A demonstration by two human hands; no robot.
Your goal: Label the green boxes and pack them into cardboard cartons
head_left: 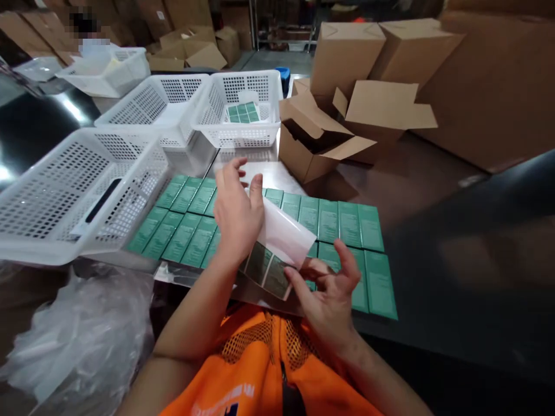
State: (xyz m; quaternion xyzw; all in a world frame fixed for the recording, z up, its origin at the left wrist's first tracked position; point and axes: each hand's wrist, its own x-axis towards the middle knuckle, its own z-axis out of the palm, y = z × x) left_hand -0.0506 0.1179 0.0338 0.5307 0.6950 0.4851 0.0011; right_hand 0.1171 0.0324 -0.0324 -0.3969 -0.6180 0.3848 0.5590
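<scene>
Cardboard cartons (pixel 477 75) are filling the background of a warehouse, behind a dark, shiny worktable (pixel 433 190) running across the middle of the frame. At centre, a person in an orange mesh vest (pixel 269 370) is handling a clear plastic sleeve (pixel 281 237), glossy and see-through, with two flat green boxes showing inside its lower end. Their left hand (pixel 237 214) is lying over the sleeve with fingers curled around its top edge, while their right hand (pixel 329 294) is pinching the lower corner between thumb and fingertips. Beneath the sleeve, green boxes (pixel 347 222) are lying flat in two touching rows; the hands are hiding some, so no exact count is possible. Four white perforated baskets (pixel 65 190) are sitting at left and upper centre. Crumpled clear plastic (pixel 78 335) is lying at lower left.
</scene>
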